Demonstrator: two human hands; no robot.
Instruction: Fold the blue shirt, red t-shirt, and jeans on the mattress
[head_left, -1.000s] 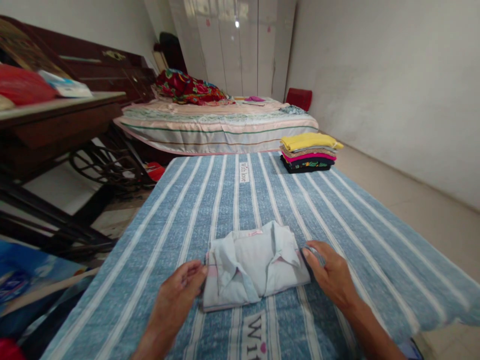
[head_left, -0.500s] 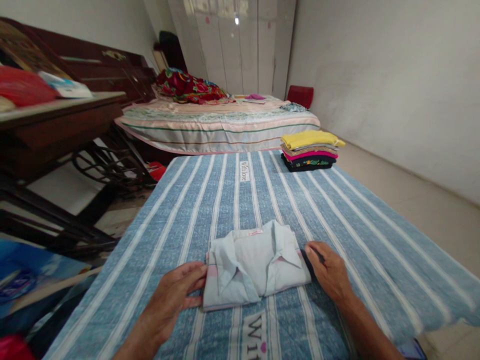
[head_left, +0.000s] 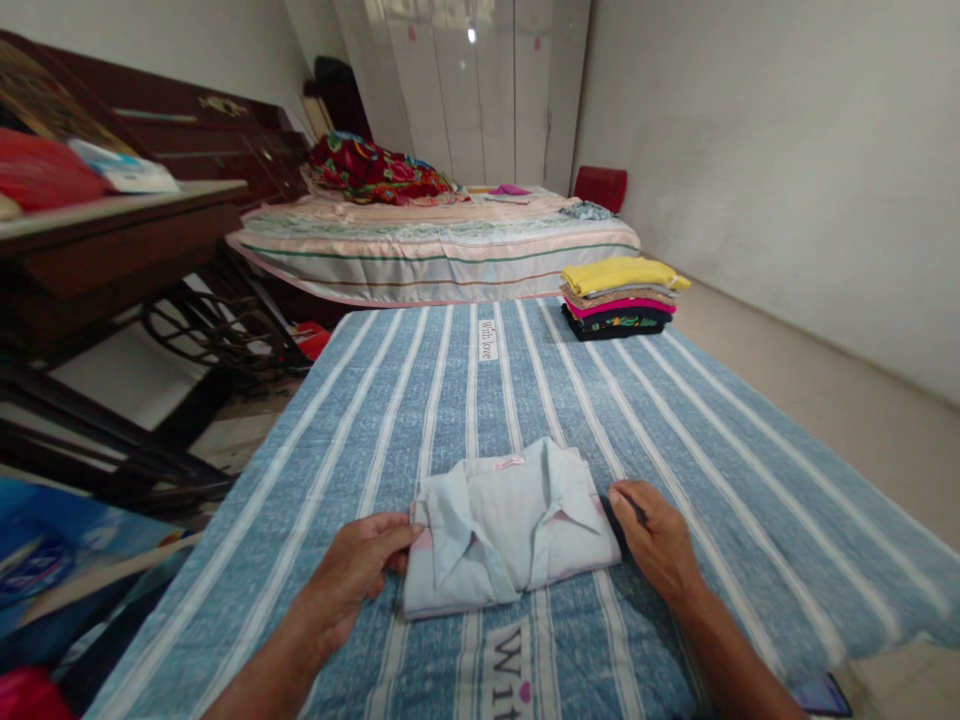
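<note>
A folded pale blue collared shirt (head_left: 510, 530) lies on the blue striped bedsheet (head_left: 675, 420) in front of me. My left hand (head_left: 360, 570) pinches the shirt's left edge with thumb and fingers. Against the shirt's right edge rests my right hand (head_left: 656, 540), its fingers curled under the fold.
A stack of folded clothes (head_left: 619, 298), yellow on top, sits at the far right of the sheet. A second bed (head_left: 435, 240) with a red floral bundle (head_left: 371, 170) lies beyond. A dark wooden table (head_left: 112, 240) stands at left; bare floor (head_left: 825, 400) runs along the right.
My left hand has closed in and taken hold of the shirt's left edge. The right hand has stayed at the right edge. The shirt has hardly moved.
</note>
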